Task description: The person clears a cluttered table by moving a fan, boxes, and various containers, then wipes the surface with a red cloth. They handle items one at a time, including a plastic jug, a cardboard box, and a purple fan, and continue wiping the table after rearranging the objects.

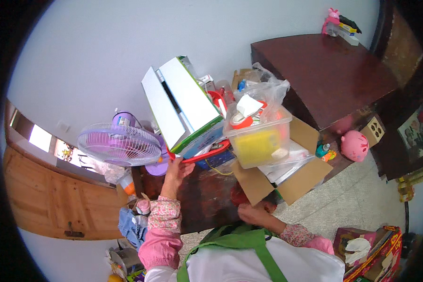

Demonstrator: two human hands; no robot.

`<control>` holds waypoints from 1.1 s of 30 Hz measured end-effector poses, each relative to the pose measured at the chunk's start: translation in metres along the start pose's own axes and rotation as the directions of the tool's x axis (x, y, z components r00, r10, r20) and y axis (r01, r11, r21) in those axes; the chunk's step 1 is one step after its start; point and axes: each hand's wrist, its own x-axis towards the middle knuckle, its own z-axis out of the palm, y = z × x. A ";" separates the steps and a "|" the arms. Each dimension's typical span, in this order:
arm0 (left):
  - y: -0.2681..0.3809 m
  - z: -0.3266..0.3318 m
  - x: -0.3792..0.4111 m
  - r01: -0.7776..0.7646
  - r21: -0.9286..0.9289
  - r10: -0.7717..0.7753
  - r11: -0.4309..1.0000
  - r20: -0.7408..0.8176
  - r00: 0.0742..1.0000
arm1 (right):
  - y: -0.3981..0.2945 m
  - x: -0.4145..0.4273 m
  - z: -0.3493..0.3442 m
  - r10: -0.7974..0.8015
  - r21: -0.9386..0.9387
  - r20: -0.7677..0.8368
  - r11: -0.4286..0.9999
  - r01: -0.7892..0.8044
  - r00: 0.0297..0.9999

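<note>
My left hand [178, 172] grips the near corner of a red-rimmed tray or basket [208, 154] on the dark wooden table. A large white cardboard box [188, 98] with green edges and partly parted flaps rests tilted in it. Low at the table's front edge is my right hand [248, 213], its fingers curled and blurred. Close by it is a dark red object [239, 195], too blurred to name; whether I hold it is unclear. Beyond it, an open brown cardboard box [296, 179] carries papers, and a clear plastic bin [261, 141] with a yellow item inside stands over it.
A purple electric fan [120, 144] stands left of the white box. A dark wooden cabinet [324, 77] is at the back right. Near the table's right end sit a pink piggy bank [354, 145] and a teal bottle [322, 150]. A tissue box [354, 243] is lower right.
</note>
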 end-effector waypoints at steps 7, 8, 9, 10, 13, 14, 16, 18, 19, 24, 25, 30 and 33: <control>-0.002 -0.012 0.020 0.151 -0.087 -0.136 0.985 0.163 0.977 | -0.075 0.007 -0.032 -0.313 -0.047 0.206 0.943 0.329 0.927; -0.005 -0.016 0.023 0.117 -0.077 -0.103 0.990 0.168 0.980 | -0.091 0.004 -0.045 -0.274 0.014 0.178 0.961 0.276 0.945; -0.009 -0.020 0.025 0.090 -0.069 -0.076 0.994 0.176 0.981 | -0.108 -0.002 -0.056 -0.227 0.076 0.149 0.973 0.217 0.963; -0.013 -0.021 0.027 0.060 -0.062 -0.048 0.996 0.184 0.982 | -0.121 -0.006 -0.066 -0.261 0.133 0.095 0.960 0.247 0.961; -0.016 -0.018 0.021 -0.060 -0.040 0.067 0.997 0.195 0.979 | -0.155 -0.021 -0.097 -0.172 0.110 0.101 0.981 0.161 0.980; -0.017 -0.021 0.021 -0.066 -0.018 0.068 0.998 0.193 0.979 | -0.174 -0.028 -0.106 -0.139 0.188 0.073 0.974 0.123 0.988; -0.017 -0.030 0.027 -0.018 0.000 0.017 1.000 0.216 0.976 | -0.199 -0.034 -0.117 -0.153 0.156 0.005 0.976 0.150 0.988; -0.020 -0.028 0.028 -0.039 0.048 0.030 0.998 0.176 0.984 | -0.219 -0.044 -0.124 -0.138 0.131 -0.097 0.980 0.150 0.986; -0.021 -0.029 0.029 -0.062 0.060 0.049 0.996 0.195 0.980 | -0.227 -0.048 -0.128 -0.125 0.125 -0.168 0.981 0.147 0.978; -0.005 -0.036 0.028 -0.093 0.297 0.039 0.950 0.182 0.983 | -0.264 -0.020 -0.151 -0.134 -0.076 -0.275 0.990 0.118 0.952; -0.004 -0.046 0.033 -0.291 0.388 0.243 0.875 0.169 0.955 | -0.271 -0.009 -0.156 -0.134 -0.096 -0.286 0.989 0.110 0.949; 0.054 -0.023 -0.012 -0.677 0.431 0.673 0.596 0.191 0.715 | -0.290 0.079 -0.187 -0.185 -0.133 -0.245 0.979 0.156 0.952; 0.077 -0.012 -0.004 -0.627 0.234 0.615 0.743 0.131 0.778 | -0.300 0.154 -0.203 -0.080 -0.221 -0.167 0.974 0.042 0.983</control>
